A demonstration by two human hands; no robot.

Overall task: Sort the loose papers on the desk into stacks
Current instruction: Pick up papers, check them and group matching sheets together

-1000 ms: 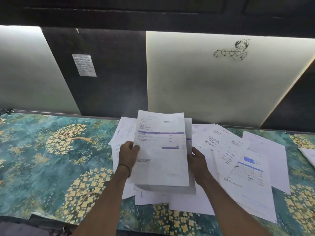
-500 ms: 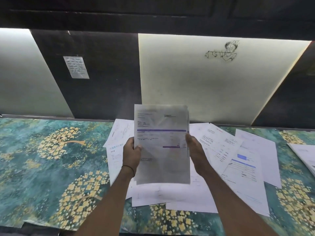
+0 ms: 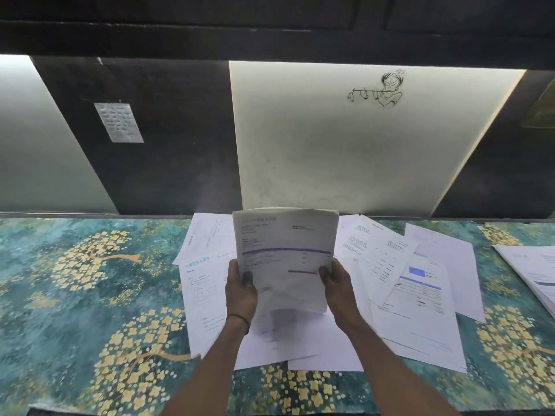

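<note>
Both hands are up off the desk with a bundle of papers [image 3: 285, 256] pinched between them; left hand [image 3: 240, 291] grips the bundle's lower left edge, thumb on the front sheet and fingers tucked behind, and right hand [image 3: 338, 288] does the same on the lower right edge, so both are closed on it. Bundle is held roughly upright, its top leaning away toward the back edge of the desk; front sheet has a purple bar across the middle and a shorter one lower right, text too blurry to read. There's a thin dark band [image 3: 240, 318] on the left wrist.

Underneath, the loose papers [image 3: 387, 280] are still a mess, fanned out and overlapping across the middle of the desk [image 3: 75, 280], from just below the hands out toward the right; one with a blue block on it [image 3: 419, 283] lies on top of the others right of the right hand; a sheet with a blue heading [image 3: 199, 283] lies left of the left hand. Separate stack [image 3: 531, 274] sits at the right edge, partly out of frame, apart from the spread. Desk surface is teal with gold flower trees; its left half has only the pattern showing.

Behind the back edge: dark panel with a small note [image 3: 118, 123] stuck on it, and a pale lit panel with a little line drawing [image 3: 380, 90].
</note>
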